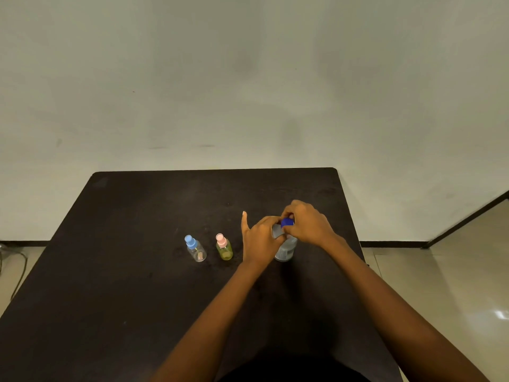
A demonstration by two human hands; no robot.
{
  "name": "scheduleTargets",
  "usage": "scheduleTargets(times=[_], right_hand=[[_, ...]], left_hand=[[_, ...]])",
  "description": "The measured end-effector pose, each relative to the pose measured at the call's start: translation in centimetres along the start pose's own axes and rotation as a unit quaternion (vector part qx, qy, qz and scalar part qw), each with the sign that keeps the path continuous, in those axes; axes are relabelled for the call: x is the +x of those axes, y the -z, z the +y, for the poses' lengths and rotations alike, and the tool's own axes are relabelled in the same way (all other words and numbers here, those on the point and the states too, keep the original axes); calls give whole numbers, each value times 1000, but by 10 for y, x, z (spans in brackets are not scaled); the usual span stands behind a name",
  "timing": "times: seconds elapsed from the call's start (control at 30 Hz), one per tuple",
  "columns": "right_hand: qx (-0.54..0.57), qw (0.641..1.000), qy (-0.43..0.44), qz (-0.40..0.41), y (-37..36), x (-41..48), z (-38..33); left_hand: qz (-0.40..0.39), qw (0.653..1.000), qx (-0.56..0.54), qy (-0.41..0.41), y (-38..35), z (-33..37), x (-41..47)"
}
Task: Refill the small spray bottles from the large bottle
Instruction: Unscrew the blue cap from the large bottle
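Large bottle (285, 250) stood upright on the black table (132, 244), right of centre and between my two hands, its long axis vertical and its mouth pointing straight up under the blue cap (287, 222); my left hand (260, 239) was wrapped round its shoulder, fingers curled on the plastic, only the index finger sticking up free; my right hand (308, 226) came over from the other side, thumb and fingertips pinched on the cap. I judged the body to be thin clear plastic, likely to dent under a hard squeeze and perhaps slick on the label; so the hold belonged high, near the stiffer shoulder, while the cap took the twist; how full it was I could not tell. Off to my left, near the left hand, the pink-topped spray bottle (224, 248) with its yellowish-green body stood upright; further left, apart from it, stood the blue-topped spray bottle (195, 249), clear-bodied; both had their spray heads on and pointed up. Beyond them ran the table's far edge; past that, the pale wall (248, 78).
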State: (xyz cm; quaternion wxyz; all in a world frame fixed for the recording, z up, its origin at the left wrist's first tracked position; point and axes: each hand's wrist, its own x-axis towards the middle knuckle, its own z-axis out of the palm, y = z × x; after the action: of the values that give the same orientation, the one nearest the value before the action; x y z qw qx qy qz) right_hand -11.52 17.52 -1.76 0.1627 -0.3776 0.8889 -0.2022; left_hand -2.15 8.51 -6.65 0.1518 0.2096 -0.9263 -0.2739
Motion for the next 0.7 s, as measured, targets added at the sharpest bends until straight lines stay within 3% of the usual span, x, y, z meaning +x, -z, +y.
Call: scheduleTargets(times=[0.13, 0.33, 0.53, 0.7], right_hand=[[16, 999, 7, -27, 3, 2, -2], [-26, 997, -65, -10, 2, 1, -2], [21, 999, -18, -29, 3, 1, -3], [25, 998, -61, -24, 0, 2, 2]], left_hand=[[-2, 1000, 3, 3, 0, 0, 0], [-8, 1000, -3, -3, 1, -1, -1], [-5, 1000, -1, 3, 1, 1, -1], [-4, 1000, -15, -1, 1, 0, 0]])
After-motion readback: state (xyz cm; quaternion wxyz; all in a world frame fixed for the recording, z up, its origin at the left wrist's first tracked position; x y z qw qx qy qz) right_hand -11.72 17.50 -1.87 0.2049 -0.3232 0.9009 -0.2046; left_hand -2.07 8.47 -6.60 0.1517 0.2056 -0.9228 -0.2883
